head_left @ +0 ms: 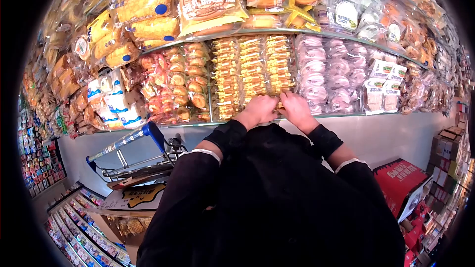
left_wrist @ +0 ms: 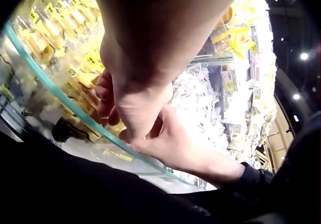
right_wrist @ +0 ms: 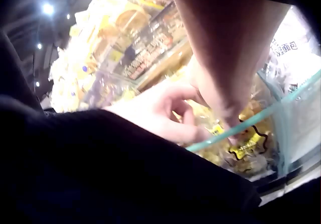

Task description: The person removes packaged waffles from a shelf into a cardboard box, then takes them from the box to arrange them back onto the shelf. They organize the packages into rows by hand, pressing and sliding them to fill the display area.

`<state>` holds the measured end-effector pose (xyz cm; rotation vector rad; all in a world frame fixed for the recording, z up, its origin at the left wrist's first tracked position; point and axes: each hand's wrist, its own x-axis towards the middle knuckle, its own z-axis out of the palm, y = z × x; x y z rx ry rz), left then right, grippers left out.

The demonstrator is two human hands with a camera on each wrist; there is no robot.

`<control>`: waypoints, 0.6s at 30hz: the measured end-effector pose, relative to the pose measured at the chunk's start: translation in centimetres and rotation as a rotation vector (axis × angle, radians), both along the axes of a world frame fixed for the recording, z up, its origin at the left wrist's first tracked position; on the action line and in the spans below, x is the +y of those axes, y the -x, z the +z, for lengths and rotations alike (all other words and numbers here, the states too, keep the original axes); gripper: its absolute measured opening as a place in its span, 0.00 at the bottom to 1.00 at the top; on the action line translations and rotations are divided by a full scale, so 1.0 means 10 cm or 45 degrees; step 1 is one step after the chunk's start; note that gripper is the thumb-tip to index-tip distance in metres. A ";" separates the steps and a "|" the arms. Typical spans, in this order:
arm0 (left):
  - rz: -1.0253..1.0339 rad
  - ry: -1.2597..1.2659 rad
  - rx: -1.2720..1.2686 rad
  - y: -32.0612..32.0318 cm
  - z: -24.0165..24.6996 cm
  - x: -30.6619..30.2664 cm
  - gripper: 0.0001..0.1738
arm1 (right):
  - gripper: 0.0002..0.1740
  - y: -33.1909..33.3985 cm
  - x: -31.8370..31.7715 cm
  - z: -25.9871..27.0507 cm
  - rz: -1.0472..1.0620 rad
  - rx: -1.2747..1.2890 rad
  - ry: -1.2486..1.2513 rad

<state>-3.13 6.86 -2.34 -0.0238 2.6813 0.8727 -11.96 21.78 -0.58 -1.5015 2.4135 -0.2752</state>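
Observation:
Gold-yellow wrapped snacks (head_left: 253, 66) stand in stacked rows in a glass-fronted shelf compartment. At its front edge my left hand (head_left: 261, 108) and right hand (head_left: 295, 109) meet, fingertips almost together. In the right wrist view the left hand (right_wrist: 163, 114) has thumb and fingers curled into a pinch on a clear-and-yellow snack packet (right_wrist: 249, 146) behind the glass. The right hand (right_wrist: 220, 96) reaches down to the same packet, fingers bent and partly hidden by the glass rim. The left wrist view shows both thumbs beside the glass edge (left_wrist: 75, 106).
Purple-wrapped rolls (head_left: 312, 71) fill the compartment to the right, and red-and-yellow packs (head_left: 168, 81) lie to the left. Large bagged cakes (head_left: 210, 2) sit on the shelf above. A shopping cart (head_left: 128, 148) stands at lower left, a red box (head_left: 400, 183) at lower right.

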 end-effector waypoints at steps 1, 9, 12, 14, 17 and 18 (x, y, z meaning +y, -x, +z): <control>-0.017 0.010 -0.084 0.05 0.04 0.02 0.21 | 0.14 -0.01 0.03 0.14 -0.057 -0.113 0.054; -0.026 0.063 0.001 0.06 -0.12 0.00 0.10 | 0.25 -0.02 0.09 -0.08 0.129 -0.636 -0.402; 0.020 0.036 0.005 0.03 -0.12 0.00 0.09 | 0.30 0.02 -0.05 -0.50 0.095 -0.808 -0.631; 0.050 0.017 -0.009 0.01 -0.10 0.01 0.09 | 0.32 0.03 -0.14 -0.77 0.037 -0.867 -0.836; 0.150 0.035 0.014 0.00 -0.11 0.00 0.09 | 0.34 0.11 -0.26 -0.50 0.062 -0.866 -0.843; 0.162 0.030 0.009 -0.01 -0.11 0.01 0.09 | 0.35 0.11 -0.26 -0.42 0.054 -0.837 -0.934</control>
